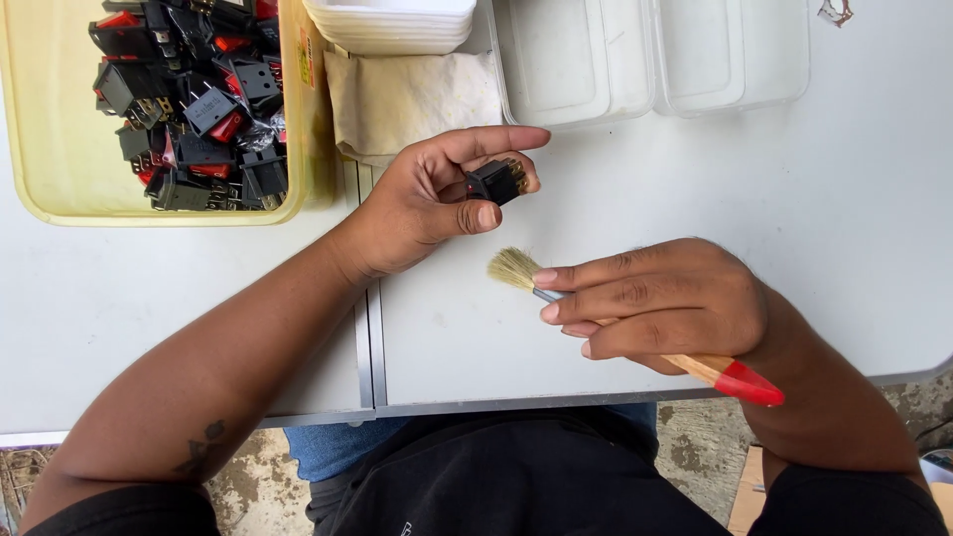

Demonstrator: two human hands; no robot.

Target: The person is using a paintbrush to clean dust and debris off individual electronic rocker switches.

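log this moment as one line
left hand: holds black switch | right hand: holds paintbrush | yellow tub: more switches

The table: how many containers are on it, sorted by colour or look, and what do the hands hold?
Yellow tub of switches: 1
Clear plastic boxes: 2
White tray stack: 1
Total containers: 4
Left hand holds: 1 black switch
Right hand holds: 1 brush
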